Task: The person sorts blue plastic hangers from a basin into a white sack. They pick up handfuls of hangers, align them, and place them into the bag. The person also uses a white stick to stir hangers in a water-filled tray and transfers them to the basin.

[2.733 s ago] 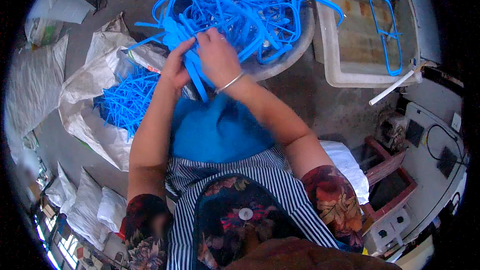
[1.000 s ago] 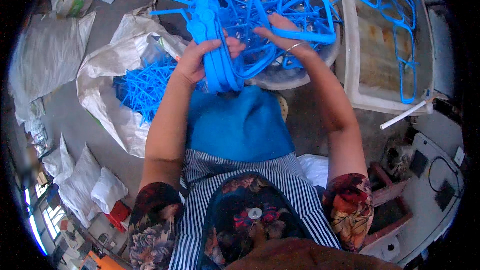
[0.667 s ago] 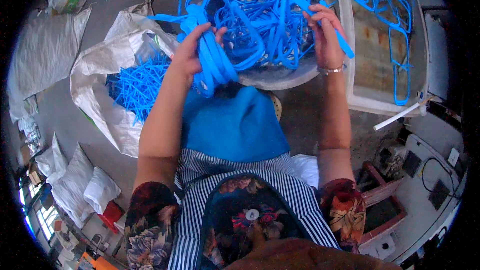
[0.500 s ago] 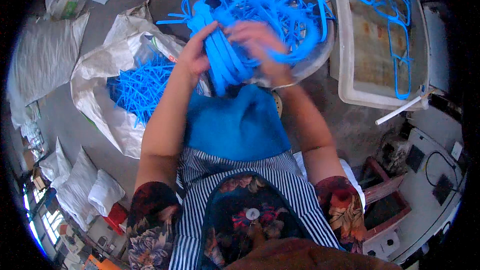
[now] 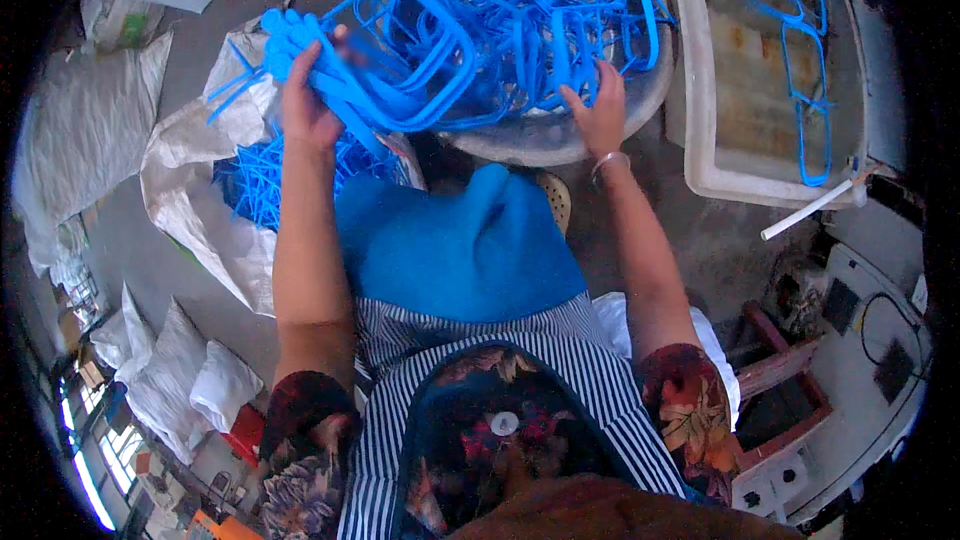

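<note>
I am gripping a bundle of blue plastic frames [image 5: 375, 65] in my left hand [image 5: 305, 105], raised beside the round basin [image 5: 560, 135]. They look light, springy and prone to tangling, so I am clasping them by their gathered ends. My right hand [image 5: 603, 110], fingers spread, is reaching into the basin's heap [image 5: 560, 20] above my blue apron [image 5: 460, 245].

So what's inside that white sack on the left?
The white sack holds loose blue plastic strips, showing at its open mouth. The left hand and its bundle of blue plastic pieces cover the rest; deeper contents are hidden.
</note>
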Motion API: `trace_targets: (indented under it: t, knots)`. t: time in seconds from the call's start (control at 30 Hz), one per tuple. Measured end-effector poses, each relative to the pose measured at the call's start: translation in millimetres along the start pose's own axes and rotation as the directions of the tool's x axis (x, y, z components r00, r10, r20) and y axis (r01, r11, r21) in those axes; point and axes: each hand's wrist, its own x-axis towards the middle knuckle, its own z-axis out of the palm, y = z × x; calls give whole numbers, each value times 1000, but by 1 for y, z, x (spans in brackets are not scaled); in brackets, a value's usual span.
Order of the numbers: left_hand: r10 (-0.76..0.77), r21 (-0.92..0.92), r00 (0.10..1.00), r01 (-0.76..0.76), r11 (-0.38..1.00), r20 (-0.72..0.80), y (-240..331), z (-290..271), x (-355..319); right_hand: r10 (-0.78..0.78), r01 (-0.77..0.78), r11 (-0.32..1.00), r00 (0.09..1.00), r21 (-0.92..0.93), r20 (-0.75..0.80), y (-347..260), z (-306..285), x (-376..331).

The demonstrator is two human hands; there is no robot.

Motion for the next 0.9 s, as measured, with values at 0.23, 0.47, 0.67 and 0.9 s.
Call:
trace_targets:
  t: [0.23, 0.47, 0.67, 0.9]
  knots:
    - [-145, -168, 972, 177, 970, 185, -7, -22, 7, 183, -262, 960, 850, 96, 493, 40, -12, 50]
    - [-152, 0, 974, 154, 988, 165, -18, -8, 11, -26, 499, 832, 470, -242, 882, 192, -15, -19]
    - [-158, 204, 986, 143, 968, 59, -21, 18, -1, 640, -628, 750, 614, -206, 462, 65, 46, 53]
    - [-84, 222, 996, 76, 972, 30, -16, 11, -11, 534, -900, 435, 288, 35, 795, 20, 53, 53]
